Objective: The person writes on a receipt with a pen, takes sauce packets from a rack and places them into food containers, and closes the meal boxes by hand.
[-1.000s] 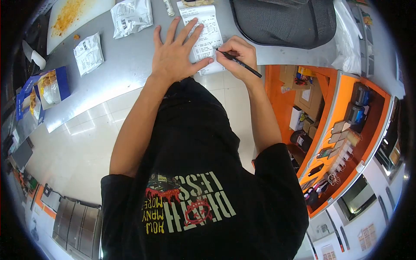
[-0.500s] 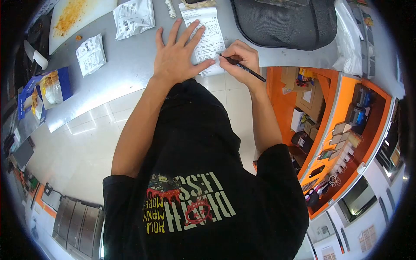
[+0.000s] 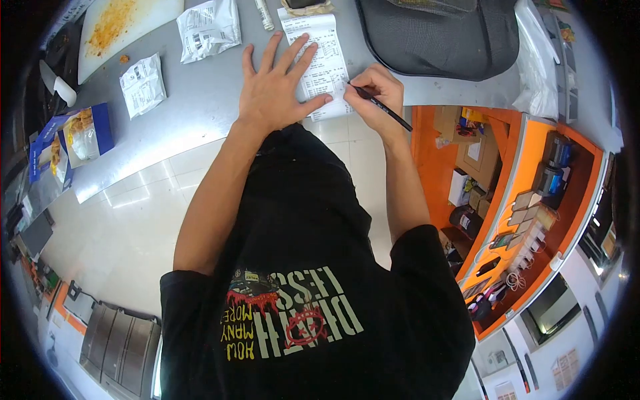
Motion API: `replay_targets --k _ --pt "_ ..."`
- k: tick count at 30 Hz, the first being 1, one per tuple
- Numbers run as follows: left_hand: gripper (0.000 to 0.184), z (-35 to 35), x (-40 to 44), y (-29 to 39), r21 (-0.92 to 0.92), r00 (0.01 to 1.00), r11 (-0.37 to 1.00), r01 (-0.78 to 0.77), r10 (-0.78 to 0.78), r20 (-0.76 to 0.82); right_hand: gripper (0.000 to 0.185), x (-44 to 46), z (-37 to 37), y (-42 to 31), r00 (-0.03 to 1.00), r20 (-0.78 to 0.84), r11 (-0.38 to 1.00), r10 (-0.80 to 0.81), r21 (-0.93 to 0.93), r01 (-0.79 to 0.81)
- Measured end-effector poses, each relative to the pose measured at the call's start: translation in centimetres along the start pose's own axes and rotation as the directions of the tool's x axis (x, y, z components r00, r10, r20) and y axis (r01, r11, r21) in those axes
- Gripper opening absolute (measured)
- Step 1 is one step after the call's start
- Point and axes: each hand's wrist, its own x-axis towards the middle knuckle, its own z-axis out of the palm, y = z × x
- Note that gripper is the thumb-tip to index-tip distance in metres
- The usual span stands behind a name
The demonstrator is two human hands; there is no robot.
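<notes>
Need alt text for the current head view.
A person's right hand holds a black pen at a printed paper slip, while the spread left hand lies partly over it on a metal counter. Two white packets lie to the left; a black mesh item sits at upper right.

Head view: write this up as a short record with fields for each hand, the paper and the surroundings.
left hand: spread flat, fingers partly over the printed slip
right hand: gripping a black pen, its tip at the slip's right edge
slip: long, white, printed; too small to read
surface: grey metal table
table, left: two white packets, white board with orange residue
table, right: black mesh item, clear plastic
below right: orange cabinet
</notes>
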Motion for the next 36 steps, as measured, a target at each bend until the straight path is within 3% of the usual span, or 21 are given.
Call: replay_targets --k 5,14,20,26,32,36 --pt "0.089 0.1 -0.1 0.1 0.025 0.999 1.000 0.005 -0.006 0.038 0.012 -0.3 -0.6 -0.7 0.991 0.135 1.000 -0.012 -0.001 0.012" --pt "0.090 -0.1 0.0 0.2 0.027 0.999 1.000 0.006 -0.007 0.042 0.010 0.0 -0.7 -0.7 0.983 0.184 1.000 0.004 0.019 -0.008" --pt "0.087 -0.2 0.1 0.2 0.012 1.000 1.000 -0.001 0.001 0.006 0.010 -0.5 -0.6 -0.6 0.997 0.057 0.998 0.048 0.037 -0.050" --pt "0.092 0.3 -0.1 0.0 0.011 1.000 1.000 0.000 -0.001 0.030 0.010 -0.4 -0.9 -1.0 0.986 0.165 0.999 0.026 0.016 -0.029" --pt "0.093 -0.1 0.0 0.1 0.014 1.000 1.000 -0.007 0.006 0.026 0.010 -0.2 -0.9 -1.0 0.984 0.180 1.000 -0.010 0.005 0.009" --pt "0.094 0.0 0.0 0.2 0.015 0.999 1.000 -0.004 0.003 0.033 0.012 -0.4 -1.0 -0.7 0.993 0.108 0.998 0.048 0.025 -0.051"
